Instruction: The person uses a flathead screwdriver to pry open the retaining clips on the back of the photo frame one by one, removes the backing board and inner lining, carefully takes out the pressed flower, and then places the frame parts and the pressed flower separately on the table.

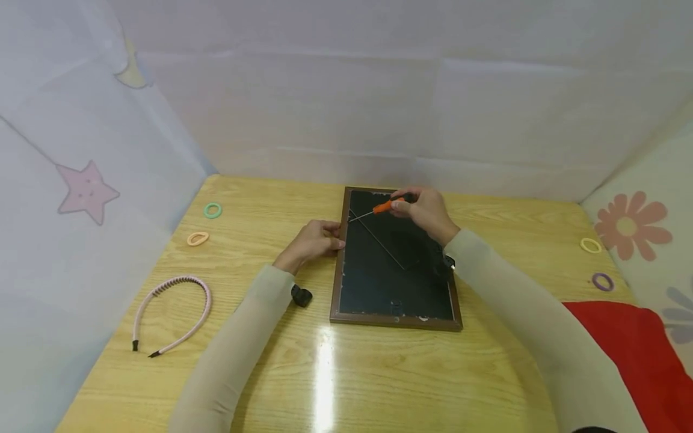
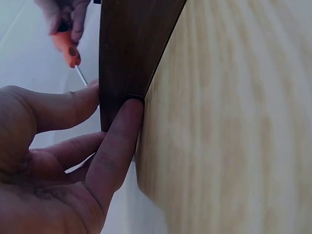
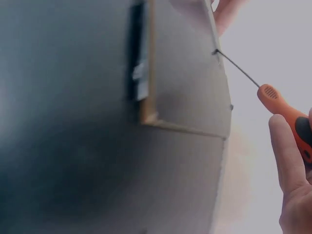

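Note:
A brown picture frame (image 1: 337,282) lies face down on the wooden table, its black backing board (image 1: 379,270) up. My left hand (image 1: 316,239) grips the frame's left edge (image 2: 122,58), thumb and fingers pressed against the wood. My right hand (image 1: 425,210) holds an orange-handled screwdriver (image 1: 383,207) over the board's far left part. The thin shaft slants down, and its tip meets the backing near the frame's left rim (image 3: 215,51). The orange handle (image 3: 285,114) shows beside my right fingers (image 3: 287,151), and in the left wrist view the screwdriver (image 2: 67,48) is above my thumb.
A pink headband (image 1: 173,313) lies at the near left. Hair ties sit around: green (image 1: 213,210) and peach (image 1: 197,238) on the left, yellow (image 1: 590,245) and purple (image 1: 603,281) on the right. Red cloth (image 1: 639,349) covers the near right corner. White sheets wall the table.

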The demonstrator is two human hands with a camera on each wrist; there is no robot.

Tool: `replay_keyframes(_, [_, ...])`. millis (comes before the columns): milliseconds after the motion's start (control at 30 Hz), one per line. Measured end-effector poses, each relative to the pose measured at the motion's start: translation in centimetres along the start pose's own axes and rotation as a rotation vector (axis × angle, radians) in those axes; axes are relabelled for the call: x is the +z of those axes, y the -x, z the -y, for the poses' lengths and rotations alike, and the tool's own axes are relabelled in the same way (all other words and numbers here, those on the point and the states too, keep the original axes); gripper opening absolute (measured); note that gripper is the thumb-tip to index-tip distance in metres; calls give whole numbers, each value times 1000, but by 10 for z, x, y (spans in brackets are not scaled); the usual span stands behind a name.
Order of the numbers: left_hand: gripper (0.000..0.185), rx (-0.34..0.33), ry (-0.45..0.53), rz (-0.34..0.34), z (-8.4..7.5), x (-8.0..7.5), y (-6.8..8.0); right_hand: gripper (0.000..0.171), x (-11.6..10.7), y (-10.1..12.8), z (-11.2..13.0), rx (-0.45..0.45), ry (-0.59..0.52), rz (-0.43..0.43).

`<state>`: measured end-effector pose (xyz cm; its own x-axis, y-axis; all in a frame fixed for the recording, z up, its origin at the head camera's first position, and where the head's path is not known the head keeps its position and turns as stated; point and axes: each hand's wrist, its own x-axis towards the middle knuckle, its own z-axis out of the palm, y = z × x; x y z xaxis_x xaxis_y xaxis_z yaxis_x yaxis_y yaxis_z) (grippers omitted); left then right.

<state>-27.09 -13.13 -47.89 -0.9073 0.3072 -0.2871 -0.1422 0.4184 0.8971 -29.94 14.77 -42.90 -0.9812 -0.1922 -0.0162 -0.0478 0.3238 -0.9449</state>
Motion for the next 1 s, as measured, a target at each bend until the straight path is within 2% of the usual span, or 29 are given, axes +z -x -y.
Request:
replay_keyframes(267, [63,-20,-4,-4,2,-2,3,19,24,-5,29,-150,278,-66])
replay_keyframes(433, [62,-23,-2,0,2,-1,4,13,40,-9,47,-247,379,-66])
replay_keyframes(633, [61,-14,-25,3,0,0,4,15,53,-14,63,-319,507,-20])
replay_keyframes(1000, [58,1,-28,14,0,4,1,19,75,-26,83,-424,669,83])
